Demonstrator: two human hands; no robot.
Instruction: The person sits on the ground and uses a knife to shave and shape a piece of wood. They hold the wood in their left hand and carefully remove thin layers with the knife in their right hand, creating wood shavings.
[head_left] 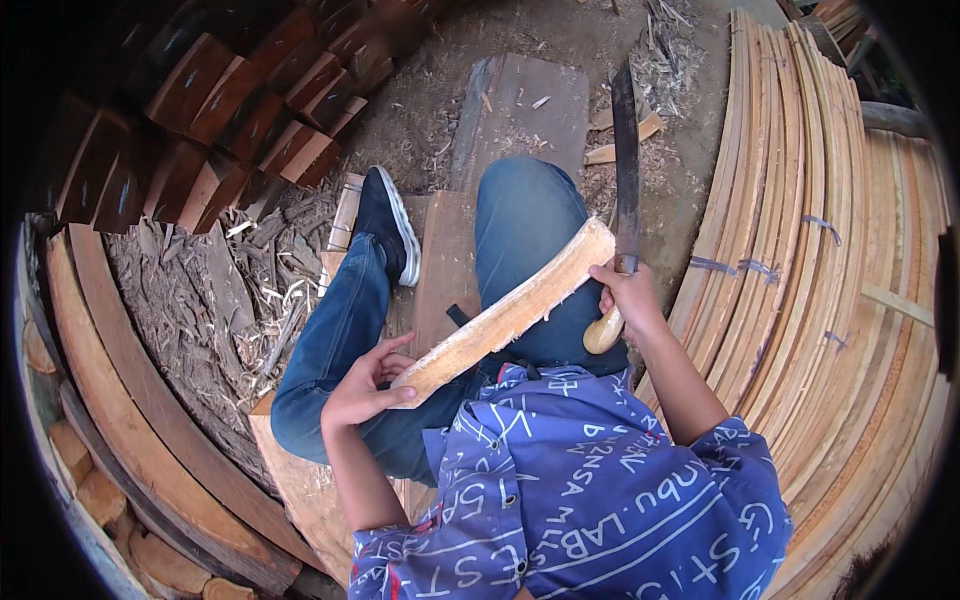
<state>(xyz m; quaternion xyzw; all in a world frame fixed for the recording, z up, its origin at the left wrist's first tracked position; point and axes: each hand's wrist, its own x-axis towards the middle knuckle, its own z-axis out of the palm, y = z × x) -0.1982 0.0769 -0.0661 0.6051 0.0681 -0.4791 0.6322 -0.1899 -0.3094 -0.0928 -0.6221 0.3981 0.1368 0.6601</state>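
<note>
A pale, rough-edged strip of wood point(505, 315) lies slantwise across my lap, its far end up to the right. At its lower left end my left hand point(365, 388) holds it, thumb on the face and the other fingers loosely spread behind. My right hand point(632, 298) pinches the strip near its upper end with the thumb. That same hand also grips a machete point(626, 160), its dark blade pointing away from me. The machete's light wooden handle point(603, 332) sticks out below the hand. How the fingers wrap the handle is partly hidden.
Long bundled wooden slats point(770, 250) stand along my right. Stacked dark wood blocks point(205, 85) fill the far left. Curved planks point(150, 420) and bark scraps point(190, 310) lie on the left. A board point(525, 110) and shavings cover the ground ahead, beyond my bent knee point(530, 200).
</note>
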